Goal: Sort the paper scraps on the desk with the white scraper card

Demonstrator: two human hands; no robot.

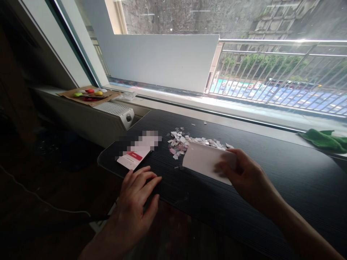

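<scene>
The worktop (300, 177) was black, finely streaked; the scraps (177, 137) white and pale pink; the card (203, 159) pinkish-white; the phone (132, 156) at eight o'clock white with a red block; the cloth (325, 140) at three o'clock green.

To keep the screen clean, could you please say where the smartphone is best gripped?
Probably grip the smartphone across its long edges, coming from the near end, where the left hand is: the smartphone lies flat, screen up, narrower that way.

A pale sheet (203, 162) tilts beside small white and pinkish paper scraps (178, 138) heaped loosely on the black tabletop (282, 162).
</scene>
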